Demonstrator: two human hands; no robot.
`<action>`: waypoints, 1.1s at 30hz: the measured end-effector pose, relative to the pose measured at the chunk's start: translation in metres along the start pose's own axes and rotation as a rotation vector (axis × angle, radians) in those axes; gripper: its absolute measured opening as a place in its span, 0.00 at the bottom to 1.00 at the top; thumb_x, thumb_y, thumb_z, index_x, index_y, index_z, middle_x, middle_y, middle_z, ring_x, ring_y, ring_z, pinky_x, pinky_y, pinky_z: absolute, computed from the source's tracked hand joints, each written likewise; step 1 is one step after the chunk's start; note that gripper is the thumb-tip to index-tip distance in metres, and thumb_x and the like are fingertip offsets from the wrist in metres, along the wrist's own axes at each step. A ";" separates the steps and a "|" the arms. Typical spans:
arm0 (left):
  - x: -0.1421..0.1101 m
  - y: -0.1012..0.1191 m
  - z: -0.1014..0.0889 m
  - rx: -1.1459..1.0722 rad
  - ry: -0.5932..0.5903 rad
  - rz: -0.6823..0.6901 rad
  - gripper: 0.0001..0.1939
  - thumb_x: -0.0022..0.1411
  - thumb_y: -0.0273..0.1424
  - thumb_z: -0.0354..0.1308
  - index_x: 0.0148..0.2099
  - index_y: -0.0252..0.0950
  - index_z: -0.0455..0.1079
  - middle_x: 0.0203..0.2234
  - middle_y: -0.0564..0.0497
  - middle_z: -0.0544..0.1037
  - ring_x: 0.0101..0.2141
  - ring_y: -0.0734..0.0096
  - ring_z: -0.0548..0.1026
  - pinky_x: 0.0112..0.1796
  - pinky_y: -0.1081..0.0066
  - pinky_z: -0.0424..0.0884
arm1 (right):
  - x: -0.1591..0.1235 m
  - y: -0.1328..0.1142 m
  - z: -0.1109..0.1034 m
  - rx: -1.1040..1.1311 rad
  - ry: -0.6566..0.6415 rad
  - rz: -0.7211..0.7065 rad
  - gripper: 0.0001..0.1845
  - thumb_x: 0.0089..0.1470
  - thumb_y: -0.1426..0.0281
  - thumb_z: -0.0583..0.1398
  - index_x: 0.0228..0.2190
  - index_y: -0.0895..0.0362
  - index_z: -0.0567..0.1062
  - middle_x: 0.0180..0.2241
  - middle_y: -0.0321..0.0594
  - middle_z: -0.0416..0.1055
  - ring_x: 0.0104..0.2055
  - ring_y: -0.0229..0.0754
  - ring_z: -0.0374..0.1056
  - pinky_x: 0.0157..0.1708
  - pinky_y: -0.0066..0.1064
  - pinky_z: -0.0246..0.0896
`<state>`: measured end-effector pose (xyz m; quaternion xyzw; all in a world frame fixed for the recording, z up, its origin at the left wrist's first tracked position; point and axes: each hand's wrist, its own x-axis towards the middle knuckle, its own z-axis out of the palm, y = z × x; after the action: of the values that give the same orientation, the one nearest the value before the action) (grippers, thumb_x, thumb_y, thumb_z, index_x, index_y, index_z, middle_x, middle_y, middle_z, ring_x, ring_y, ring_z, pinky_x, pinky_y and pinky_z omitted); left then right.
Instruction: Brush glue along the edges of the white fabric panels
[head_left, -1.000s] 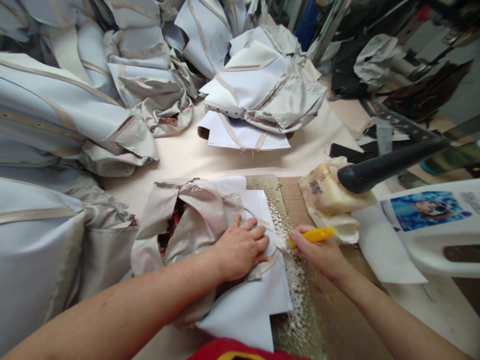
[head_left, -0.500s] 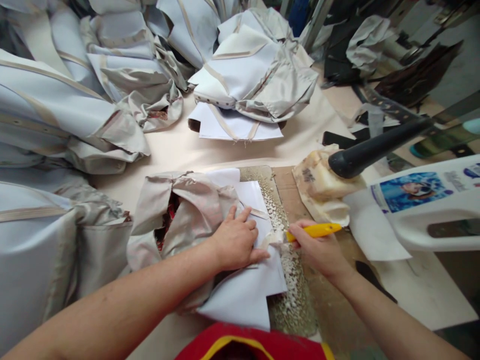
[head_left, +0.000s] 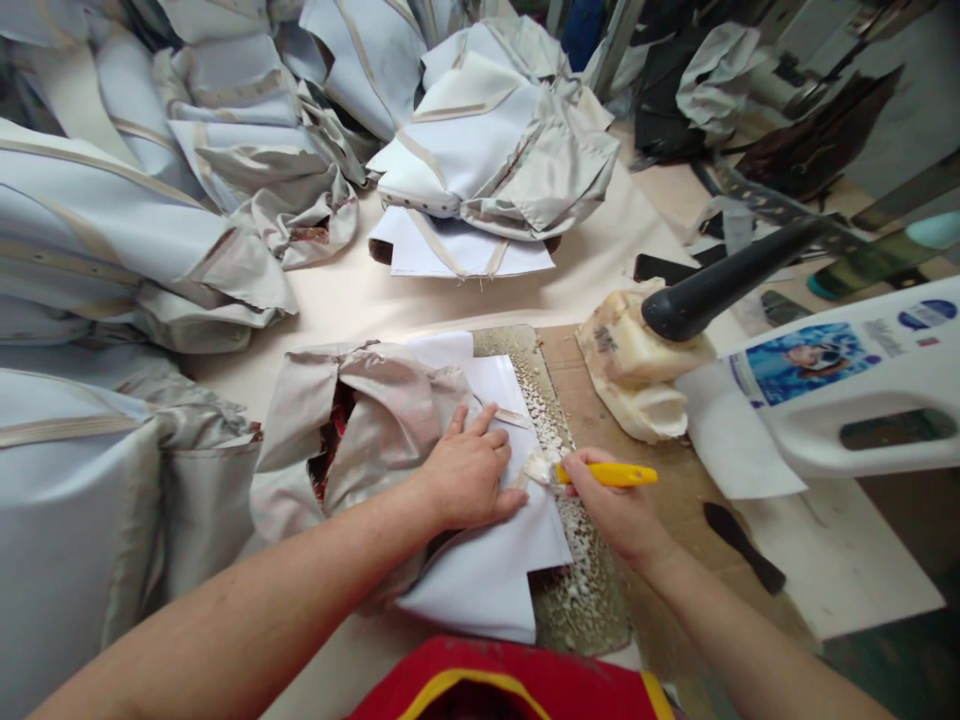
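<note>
My left hand (head_left: 471, 470) presses flat on a pale blue-white fabric piece (head_left: 487, 580) with a beige lining (head_left: 375, 410) bunched to its left. My right hand (head_left: 611, 505) grips a yellow-handled knife (head_left: 611, 475), its tip at the fabric's right edge just beside my left fingers. The fabric lies over a pitted, scrap-covered cutting plate (head_left: 581, 590) on brown cardboard (head_left: 600, 400).
Piles of similar pale fabric pieces (head_left: 495, 160) fill the left (head_left: 112, 250) and back of the table. A waxy lump (head_left: 637, 375) sits under a black handle (head_left: 720, 280). A white plastic jug (head_left: 847, 390) lies at right, a dark tool (head_left: 742, 545) near it.
The knife and my right hand have slid down along the fabric's edge toward me. My left hand stays pressed on the fabric. The view has shifted slightly.
</note>
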<state>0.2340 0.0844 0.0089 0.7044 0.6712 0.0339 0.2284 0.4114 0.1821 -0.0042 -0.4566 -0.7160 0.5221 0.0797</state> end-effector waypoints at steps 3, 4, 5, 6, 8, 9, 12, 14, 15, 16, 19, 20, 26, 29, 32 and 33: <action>-0.001 0.000 0.001 0.003 0.009 -0.006 0.23 0.58 0.47 0.51 0.46 0.34 0.68 0.46 0.44 0.70 0.60 0.47 0.46 0.56 0.43 0.42 | -0.021 0.007 -0.001 -0.029 -0.042 0.066 0.16 0.51 0.59 0.52 0.20 0.56 0.66 0.19 0.33 0.61 0.24 0.37 0.60 0.27 0.28 0.55; -0.001 0.000 0.002 0.001 0.010 -0.008 0.23 0.58 0.47 0.51 0.46 0.34 0.68 0.46 0.44 0.70 0.60 0.48 0.46 0.56 0.43 0.41 | -0.029 0.008 -0.002 -0.044 -0.055 0.085 0.16 0.51 0.59 0.52 0.19 0.56 0.65 0.19 0.33 0.61 0.24 0.37 0.60 0.26 0.28 0.55; -0.001 0.000 0.002 -0.001 0.009 -0.009 0.23 0.58 0.47 0.51 0.46 0.34 0.68 0.46 0.44 0.70 0.60 0.48 0.46 0.56 0.43 0.41 | -0.035 0.008 -0.005 -0.057 -0.072 0.109 0.17 0.51 0.60 0.52 0.18 0.56 0.65 0.18 0.32 0.60 0.23 0.36 0.60 0.26 0.28 0.55; -0.001 0.000 0.003 -0.003 0.008 -0.010 0.23 0.58 0.47 0.51 0.46 0.34 0.68 0.46 0.44 0.70 0.60 0.48 0.46 0.56 0.43 0.41 | -0.040 0.007 -0.007 -0.064 -0.080 0.133 0.17 0.51 0.60 0.52 0.18 0.56 0.64 0.17 0.32 0.60 0.22 0.36 0.60 0.25 0.28 0.55; -0.001 0.001 0.003 -0.002 0.005 -0.008 0.23 0.58 0.47 0.51 0.46 0.34 0.68 0.45 0.44 0.70 0.60 0.47 0.46 0.56 0.43 0.41 | -0.040 0.004 -0.009 -0.058 -0.038 0.148 0.16 0.51 0.60 0.52 0.19 0.56 0.66 0.17 0.32 0.61 0.22 0.37 0.61 0.26 0.28 0.56; -0.001 0.001 0.004 0.002 0.007 -0.005 0.23 0.58 0.47 0.51 0.46 0.34 0.68 0.45 0.44 0.70 0.60 0.47 0.46 0.56 0.43 0.42 | -0.036 0.002 -0.009 -0.047 0.008 0.125 0.16 0.52 0.60 0.52 0.20 0.56 0.67 0.18 0.33 0.62 0.23 0.37 0.61 0.27 0.28 0.56; -0.001 0.001 0.005 0.021 0.025 0.001 0.23 0.58 0.47 0.50 0.46 0.34 0.68 0.45 0.44 0.70 0.59 0.47 0.47 0.56 0.42 0.43 | -0.019 0.000 -0.004 -0.013 0.098 -0.006 0.16 0.54 0.60 0.52 0.22 0.56 0.68 0.21 0.35 0.66 0.27 0.38 0.63 0.30 0.29 0.57; -0.001 0.002 0.005 0.030 0.031 0.001 0.23 0.58 0.47 0.50 0.46 0.34 0.68 0.45 0.44 0.70 0.59 0.47 0.47 0.56 0.42 0.42 | -0.017 0.002 -0.001 -0.046 0.056 -0.078 0.16 0.55 0.60 0.51 0.21 0.56 0.68 0.21 0.35 0.66 0.27 0.37 0.63 0.30 0.29 0.56; -0.001 0.002 0.006 0.033 0.031 0.002 0.23 0.58 0.47 0.50 0.46 0.33 0.68 0.45 0.44 0.70 0.59 0.47 0.47 0.56 0.42 0.42 | -0.021 0.004 0.000 -0.077 0.025 -0.097 0.17 0.55 0.61 0.51 0.21 0.56 0.67 0.20 0.34 0.65 0.26 0.37 0.62 0.30 0.29 0.55; -0.001 0.002 0.007 0.034 0.032 0.003 0.23 0.58 0.46 0.50 0.46 0.33 0.68 0.46 0.44 0.70 0.59 0.47 0.47 0.56 0.42 0.42 | -0.028 0.007 0.001 -0.113 -0.008 -0.109 0.17 0.56 0.61 0.50 0.20 0.56 0.66 0.20 0.34 0.64 0.25 0.36 0.61 0.29 0.29 0.54; 0.000 0.002 0.009 0.036 0.042 0.006 0.22 0.57 0.46 0.52 0.46 0.34 0.68 0.46 0.43 0.70 0.59 0.47 0.47 0.56 0.42 0.41 | -0.058 0.017 0.001 -0.191 -0.069 -0.139 0.18 0.57 0.63 0.50 0.19 0.56 0.65 0.19 0.33 0.62 0.24 0.35 0.60 0.28 0.28 0.52; 0.000 0.002 0.009 0.036 0.046 0.006 0.22 0.57 0.46 0.52 0.45 0.34 0.68 0.46 0.43 0.70 0.59 0.46 0.46 0.56 0.42 0.41 | -0.068 0.021 0.000 -0.204 -0.083 -0.148 0.18 0.57 0.63 0.50 0.19 0.56 0.65 0.19 0.33 0.63 0.24 0.34 0.60 0.27 0.27 0.52; 0.000 0.003 0.010 0.042 0.055 0.008 0.23 0.57 0.46 0.52 0.46 0.33 0.68 0.46 0.43 0.70 0.59 0.46 0.47 0.56 0.42 0.42 | -0.099 0.032 -0.010 -0.249 -0.123 -0.183 0.17 0.58 0.65 0.50 0.20 0.57 0.67 0.20 0.33 0.64 0.24 0.34 0.61 0.26 0.26 0.53; 0.000 0.003 0.010 0.036 0.050 0.011 0.22 0.57 0.46 0.52 0.45 0.34 0.68 0.46 0.44 0.70 0.59 0.46 0.47 0.56 0.41 0.41 | -0.101 0.026 -0.025 -0.241 0.016 -0.187 0.14 0.57 0.66 0.52 0.23 0.56 0.70 0.21 0.33 0.67 0.25 0.33 0.63 0.27 0.25 0.55; 0.000 0.003 0.010 0.028 0.050 0.011 0.22 0.57 0.45 0.52 0.45 0.33 0.68 0.46 0.44 0.70 0.59 0.46 0.47 0.56 0.41 0.41 | -0.096 0.020 -0.028 -0.226 0.157 -0.228 0.10 0.56 0.67 0.54 0.25 0.56 0.71 0.23 0.33 0.69 0.27 0.33 0.64 0.28 0.25 0.56; 0.000 0.003 0.010 0.029 0.054 0.009 0.22 0.57 0.45 0.52 0.45 0.33 0.68 0.46 0.44 0.70 0.59 0.46 0.47 0.56 0.41 0.41 | -0.093 0.019 -0.026 -0.225 0.138 -0.249 0.11 0.56 0.67 0.53 0.25 0.56 0.71 0.24 0.33 0.69 0.27 0.33 0.65 0.29 0.25 0.56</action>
<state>0.2405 0.0817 0.0014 0.7096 0.6742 0.0442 0.1999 0.4906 0.1313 0.0254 -0.4051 -0.8137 0.3922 0.1411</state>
